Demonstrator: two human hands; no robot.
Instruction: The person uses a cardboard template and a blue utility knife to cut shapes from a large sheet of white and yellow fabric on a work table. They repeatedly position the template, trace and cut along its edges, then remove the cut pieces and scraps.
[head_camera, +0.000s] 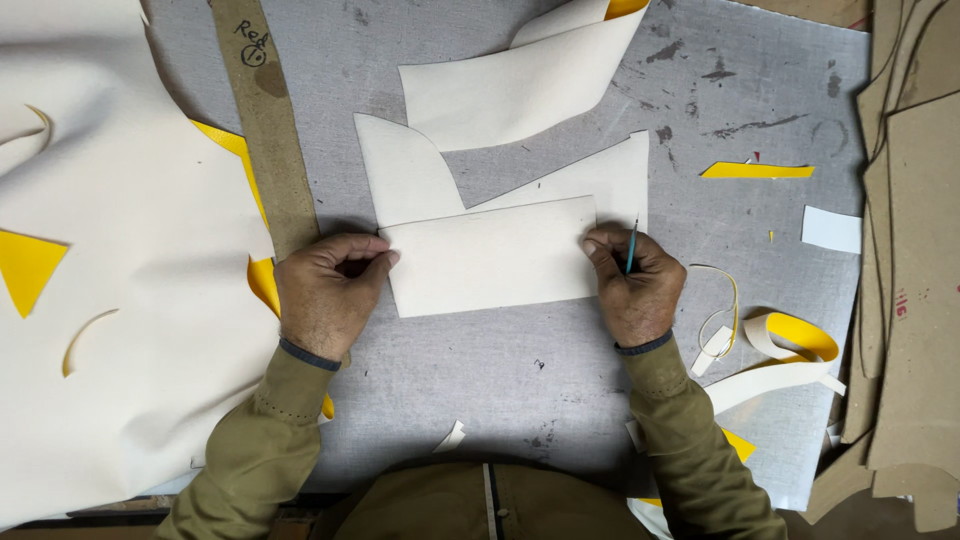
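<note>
Nearest the camera are the person's olive sleeves, coming up from the near edge of the grey cutting mat (520, 370) that covers the desk. Between the two hands, about the middle of the mat, lies a cream rectangular piece (490, 262), flat, matte and smooth, its long edges running left to right and tilted slightly, with cleanly cut straight sides. The left hand (328, 290) pinches the piece's left short edge, thumb and fingertips curled together on it. The right hand (634, 282) presses its fingertips down on the right short edge while its fingers are closed around a thin teal-handled tool (631, 248), which stands nearly upright just beside that corner. The rectangle overlaps two more cream offcuts behind it: a curved piece (405, 170) and a wedge-shaped piece (600, 178). Farther toward the far edge a larger cream sheet (520, 85) curls up, showing a yellow underside. A big cream sheet (130, 300) with yellow backing drapes over the left edge, and a brown cardboard strip (265, 120) lies along it. Near the right edge rest a yellow sliver (757, 171), a small white rectangle (831, 229) and a curled cream-and-yellow strip (790, 350); stacked cardboard templates (915, 260) lie beyond the mat.
</note>
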